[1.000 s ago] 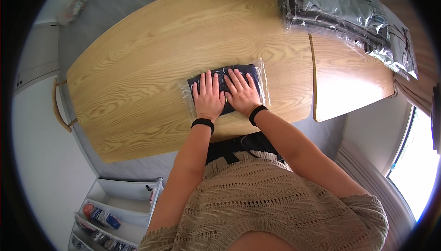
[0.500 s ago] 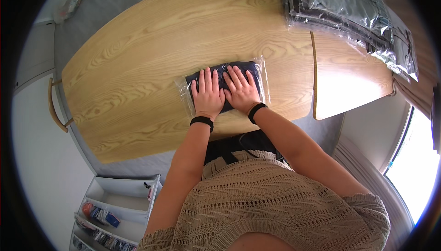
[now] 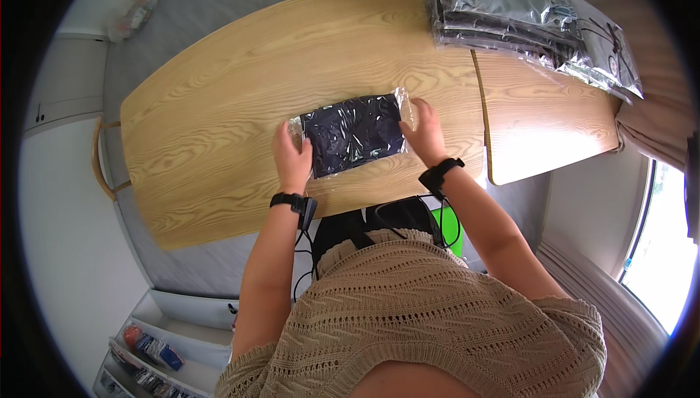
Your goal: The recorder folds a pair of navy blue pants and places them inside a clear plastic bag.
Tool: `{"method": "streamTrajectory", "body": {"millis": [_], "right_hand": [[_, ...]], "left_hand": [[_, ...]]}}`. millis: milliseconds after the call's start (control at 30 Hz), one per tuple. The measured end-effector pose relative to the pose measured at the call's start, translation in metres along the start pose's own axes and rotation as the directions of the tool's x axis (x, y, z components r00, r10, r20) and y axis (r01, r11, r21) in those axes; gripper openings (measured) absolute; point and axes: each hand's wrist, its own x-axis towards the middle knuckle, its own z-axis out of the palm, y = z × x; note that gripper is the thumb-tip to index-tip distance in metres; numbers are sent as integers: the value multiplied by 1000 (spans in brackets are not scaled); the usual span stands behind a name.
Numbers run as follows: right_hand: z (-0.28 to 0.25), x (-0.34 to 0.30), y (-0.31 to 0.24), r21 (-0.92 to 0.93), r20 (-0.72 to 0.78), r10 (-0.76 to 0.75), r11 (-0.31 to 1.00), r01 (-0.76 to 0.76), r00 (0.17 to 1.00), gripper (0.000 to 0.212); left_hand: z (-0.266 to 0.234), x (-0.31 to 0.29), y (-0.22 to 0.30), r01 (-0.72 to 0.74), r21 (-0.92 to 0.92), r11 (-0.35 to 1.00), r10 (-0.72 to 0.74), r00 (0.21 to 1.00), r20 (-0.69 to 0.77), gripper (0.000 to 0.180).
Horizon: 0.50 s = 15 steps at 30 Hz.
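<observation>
A folded dark navy garment in a clear plastic bag lies on the wooden table in front of me. My left hand is at its left end, thumb by the near side and fingers curved round the crinkled plastic edge. At the opposite end my right hand has its thumb against the bag and its fingers bent round the loose plastic. The fingertips are partly hidden by the bag's edges. Black bands with small devices and cables sit on both wrists.
A pile of clear-bagged garments stands at the table's far right. A second table section adjoins on the right. Left of the wooden table is a chair. White shelving holds packets at lower left. Something bright green shows below the table edge.
Both hands have left the top of the bagged garment, where they lay flat, and moved apart to its two ends. The garment's upper face is now uncovered. The view has shifted slightly.
</observation>
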Motion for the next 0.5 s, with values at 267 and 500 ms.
{"method": "streamTrajectory", "body": {"millis": [267,500], "right_hand": [[1,-11,30,305,510,493,664,-683,705,58],[5,-18,36,362,721,308,595,-717,620,23]], "left_hand": [[-1,-43,-36,653,-338,678,-457,734,502,49],[8,-51,-34,662,-366,655,-427,723,543,31]]}}
